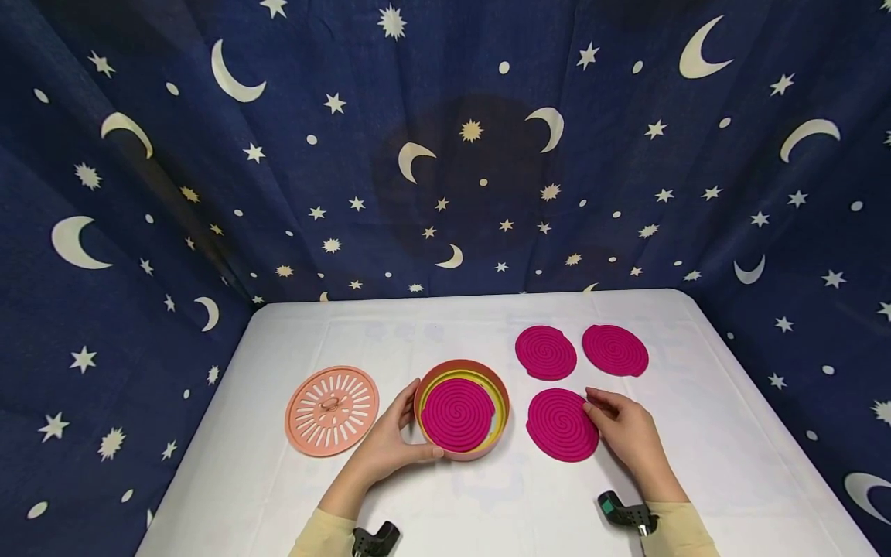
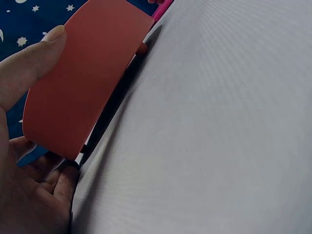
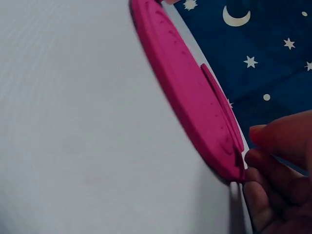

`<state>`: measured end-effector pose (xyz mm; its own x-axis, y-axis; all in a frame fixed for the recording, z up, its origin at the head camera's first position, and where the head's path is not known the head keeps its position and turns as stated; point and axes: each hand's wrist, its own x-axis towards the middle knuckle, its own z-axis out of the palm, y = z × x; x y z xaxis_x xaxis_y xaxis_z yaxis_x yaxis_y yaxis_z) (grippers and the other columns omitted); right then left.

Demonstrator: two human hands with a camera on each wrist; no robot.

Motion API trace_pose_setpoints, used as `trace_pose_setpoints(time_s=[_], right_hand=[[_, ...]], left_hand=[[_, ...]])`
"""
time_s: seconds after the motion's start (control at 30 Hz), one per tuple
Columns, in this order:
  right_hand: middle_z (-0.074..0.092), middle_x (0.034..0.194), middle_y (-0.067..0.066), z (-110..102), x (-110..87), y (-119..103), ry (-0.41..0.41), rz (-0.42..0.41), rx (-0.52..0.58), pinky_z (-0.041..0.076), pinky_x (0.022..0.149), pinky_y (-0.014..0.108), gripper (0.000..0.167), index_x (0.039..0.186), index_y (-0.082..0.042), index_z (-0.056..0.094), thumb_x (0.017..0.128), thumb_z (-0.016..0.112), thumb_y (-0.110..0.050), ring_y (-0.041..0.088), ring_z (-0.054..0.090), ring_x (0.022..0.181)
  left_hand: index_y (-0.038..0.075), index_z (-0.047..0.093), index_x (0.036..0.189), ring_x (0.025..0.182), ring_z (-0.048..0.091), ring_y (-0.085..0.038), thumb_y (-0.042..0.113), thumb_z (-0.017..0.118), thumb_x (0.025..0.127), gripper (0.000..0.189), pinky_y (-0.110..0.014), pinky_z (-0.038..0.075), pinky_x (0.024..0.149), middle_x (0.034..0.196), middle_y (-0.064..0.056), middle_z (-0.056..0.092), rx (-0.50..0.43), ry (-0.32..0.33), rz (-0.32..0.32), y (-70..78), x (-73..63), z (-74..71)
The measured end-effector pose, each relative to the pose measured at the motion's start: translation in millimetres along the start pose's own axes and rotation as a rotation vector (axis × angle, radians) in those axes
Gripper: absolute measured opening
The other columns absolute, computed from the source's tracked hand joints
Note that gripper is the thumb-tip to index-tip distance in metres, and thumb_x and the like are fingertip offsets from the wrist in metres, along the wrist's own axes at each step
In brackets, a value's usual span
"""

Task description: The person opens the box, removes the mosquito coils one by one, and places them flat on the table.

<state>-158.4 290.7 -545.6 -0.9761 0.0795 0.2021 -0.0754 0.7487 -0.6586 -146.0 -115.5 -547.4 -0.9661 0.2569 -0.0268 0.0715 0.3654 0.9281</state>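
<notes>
My left hand [image 1: 393, 441] grips the side of a round terracotta mosquito coil holder [image 1: 464, 456], thumb at its near side and fingers at the far left. A magenta mosquito coil [image 1: 458, 415] lies inside, over a yellow inner ring. In the left wrist view the holder's smooth outer wall [image 2: 87, 73] fills the space between thumb and fingers. My right hand [image 1: 629, 433] is at the right edge of another magenta coil [image 1: 562, 425], which lies flat on the table. Its fingertips touch that edge in the right wrist view; the thumb stands apart from them.
A peach slotted lid [image 1: 332, 411] with a small loop handle lies left of the holder. Two more magenta coils, one at back centre-right [image 1: 546, 353] and one farther right [image 1: 616, 350], lie on the white tablecloth [image 1: 487, 503]. A star-patterned curtain [image 1: 445, 155] encloses the table.
</notes>
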Motion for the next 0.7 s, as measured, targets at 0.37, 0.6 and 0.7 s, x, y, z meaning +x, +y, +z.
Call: trace_pose_setpoints(time_s=[0.37,0.6,0.7], right_hand=[[0.071,0.11,0.011,-0.8,2.1,-1.5,-0.021,0.026,0.039,0.054,0.079,0.017,0.035,0.123,-0.003,0.069,0.092,0.072,-0.02,0.023,0.068,0.098],[0.071,0.112,0.011,-0.5,3.9,-5.4,-0.007,0.0,0.044,0.056,0.087,0.033,0.034,0.122,-0.005,0.07,0.091,0.072,-0.02,0.026,0.067,0.102],[0.071,0.112,0.011,-1.6,4.9,-7.2,-0.001,0.004,0.045,0.056,0.086,0.032,0.034,0.121,-0.005,0.07,0.091,0.072,-0.02,0.026,0.066,0.102]], left_hand=[[0.028,0.025,0.157,0.135,0.042,-0.012,0.043,0.094,0.062,0.119,-0.034,0.037,0.113,0.15,0.006,0.041,0.015,0.006,-0.01,-0.5,0.9,-0.4],[0.03,0.025,0.157,0.136,0.042,-0.013,0.042,0.094,0.062,0.118,-0.034,0.037,0.113,0.152,0.006,0.039,0.012,0.006,-0.012,-0.3,0.4,-0.3],[0.03,0.025,0.157,0.136,0.042,-0.013,0.041,0.094,0.062,0.118,-0.035,0.037,0.113,0.151,0.005,0.04,0.012,0.006,-0.011,0.1,0.3,-0.2]])
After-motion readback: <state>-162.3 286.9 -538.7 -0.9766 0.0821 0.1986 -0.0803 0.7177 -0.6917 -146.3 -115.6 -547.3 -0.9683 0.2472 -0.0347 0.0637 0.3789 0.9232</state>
